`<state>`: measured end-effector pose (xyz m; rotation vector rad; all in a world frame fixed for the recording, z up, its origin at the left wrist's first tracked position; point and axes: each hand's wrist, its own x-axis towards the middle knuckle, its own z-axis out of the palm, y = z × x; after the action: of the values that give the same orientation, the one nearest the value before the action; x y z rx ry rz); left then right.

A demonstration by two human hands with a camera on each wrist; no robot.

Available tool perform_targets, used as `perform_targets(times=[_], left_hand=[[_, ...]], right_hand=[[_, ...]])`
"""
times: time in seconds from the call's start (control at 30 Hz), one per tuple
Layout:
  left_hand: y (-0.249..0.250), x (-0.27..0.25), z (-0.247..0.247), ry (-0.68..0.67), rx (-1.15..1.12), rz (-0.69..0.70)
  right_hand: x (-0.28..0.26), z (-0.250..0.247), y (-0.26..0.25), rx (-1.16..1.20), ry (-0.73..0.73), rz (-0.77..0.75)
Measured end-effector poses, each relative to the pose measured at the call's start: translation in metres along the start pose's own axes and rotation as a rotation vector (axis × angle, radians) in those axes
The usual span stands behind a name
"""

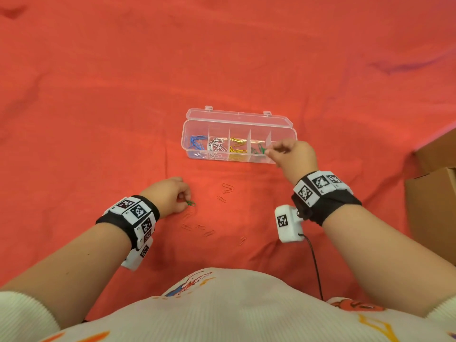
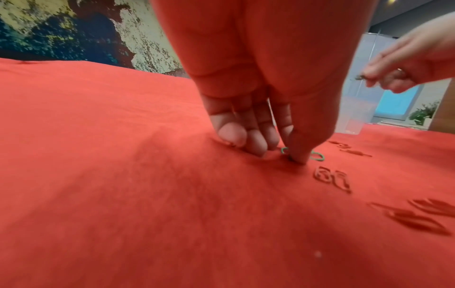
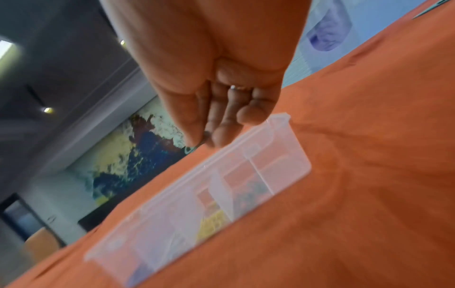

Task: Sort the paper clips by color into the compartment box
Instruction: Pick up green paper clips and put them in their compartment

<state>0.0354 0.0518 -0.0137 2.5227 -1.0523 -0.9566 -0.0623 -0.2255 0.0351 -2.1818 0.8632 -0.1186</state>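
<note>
Both hands pinch green clips: right hand (image 1: 292, 152) holds 1 over the box (image 1: 237, 114) at 12 o'clock, left hand (image 1: 170, 193) nips another (image 1: 190, 203) off the red cloth (image 1: 98, 95). Release above the 4th compartment (image 1: 259, 150), low, so nothing bounces out.

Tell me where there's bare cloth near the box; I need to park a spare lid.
Bare cloth lies left of the compartment box and beyond its open lid. Crowded: red paper clips lie scattered between the box and the left hand.

No readable text, only square black-and-white coded markers on both wristbands (image 1: 135, 213), no numbers legible
</note>
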Motion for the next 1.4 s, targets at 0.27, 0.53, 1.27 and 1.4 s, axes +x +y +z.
perform_targets(times=[0.27, 0.53, 1.27, 1.4], left_hand=[[0.008, 0.001, -0.004, -0.026, 0.03, -0.03], [0.046, 0.014, -0.032, 0.131, -0.089, 0.053], [0.147, 0.102, -0.045, 0.4, -0.109, 0.141], [0.141, 0.103, -0.043, 0.328, 0.028, 0.135]], right_hand=[[0.022, 0.004, -0.002, -0.05, 0.022, 0.052], [-0.005, 0.008, 0.018, -0.04, -0.122, -0.006], [-0.084, 0.049, 0.033, -0.519, -0.89, -0.372], [-0.083, 0.052, 0.037, -0.491, -0.871, -0.376]])
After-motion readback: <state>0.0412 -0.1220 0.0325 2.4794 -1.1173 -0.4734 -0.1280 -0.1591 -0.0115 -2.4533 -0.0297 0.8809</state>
